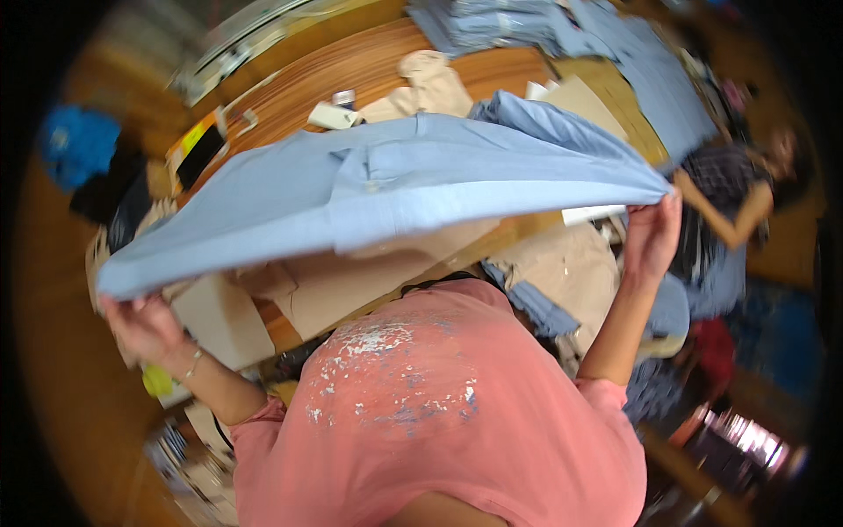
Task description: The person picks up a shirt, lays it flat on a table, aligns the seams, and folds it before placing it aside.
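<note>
A light blue shirt (263, 202) is stretched wide above the table, its near edge drawn almost straight between my two hands. At the shirt's left corner, my left hand (145, 328) pinches the cloth between thumb and fingers. The opposite corner is gripped by my right hand (653, 235), raised higher, with folds pulling toward the fingertips. A placket runs down the middle of the cloth, and more fabric bunches behind on the right. Beneath the shirt, a brown cardboard sheet (351, 288) partly shows on the table.
A wooden table (351, 61) bears a beige garment (430, 83), a small white box (334, 115) and a stack of folded blue shirts (500, 22) at the back. Beige cloth (571, 272) lies near my right arm. Another person (716, 193) is at the right.
</note>
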### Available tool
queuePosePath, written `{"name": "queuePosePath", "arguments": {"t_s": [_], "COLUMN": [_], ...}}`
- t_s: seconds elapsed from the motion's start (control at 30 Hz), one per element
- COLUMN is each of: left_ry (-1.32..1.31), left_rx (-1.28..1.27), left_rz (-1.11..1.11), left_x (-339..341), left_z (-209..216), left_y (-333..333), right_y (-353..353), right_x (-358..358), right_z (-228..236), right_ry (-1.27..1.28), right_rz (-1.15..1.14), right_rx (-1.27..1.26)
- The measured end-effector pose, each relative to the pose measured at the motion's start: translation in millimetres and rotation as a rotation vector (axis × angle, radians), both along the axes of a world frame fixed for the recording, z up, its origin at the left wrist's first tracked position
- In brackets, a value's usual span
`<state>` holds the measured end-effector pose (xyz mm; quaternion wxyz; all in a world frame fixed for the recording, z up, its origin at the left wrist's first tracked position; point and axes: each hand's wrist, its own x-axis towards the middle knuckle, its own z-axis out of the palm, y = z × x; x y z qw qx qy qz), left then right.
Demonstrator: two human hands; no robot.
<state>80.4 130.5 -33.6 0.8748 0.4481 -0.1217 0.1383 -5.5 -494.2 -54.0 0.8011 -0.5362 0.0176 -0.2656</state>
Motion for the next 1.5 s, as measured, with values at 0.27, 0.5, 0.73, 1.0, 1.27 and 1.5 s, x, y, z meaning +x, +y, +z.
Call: {"name": "queuePosePath", "arguments": {"t_s": [0.27,0.5,0.73,1.0,1.27,1.5], "left_ry": [-0.008,0.351,0.383,-0.071,0.339,0.759], "left_rx": [-0.042,-0.024,0.275,0.674,1.329,1.291], "left_rz": [-0.427,-1.461,-1.235,-0.879,-0.662,-0.444], "left_x": [24.8,-46.6,-65.1,-67.5,-135.1,-181.2], "left_z": [67.0,-5.0,-120.1,-147.4,-364.7,-376.4], "left_y": [-177.4,-395.5,-585.3,-596.8,-487.0,-353.2], "right_y": [-33.6,-138.3,-242.7,-263.5,-233.6,-142.0], "right_x": [-235.4,-391.3,-435.9,-502.8,-466.2,-214.2], "right_z": [85.0,41.1,-56.0,-150.9,-357.1,-322.3], "right_ry": [-0.254,0.179,0.404,0.453,1.695,1.394], "right_rz": [-0.376,-0.938,-1.211,-1.266,-0.319,0.917], "right_rx": [0.181,0.097,-0.009,0.183,-0.121,-0.419]}}
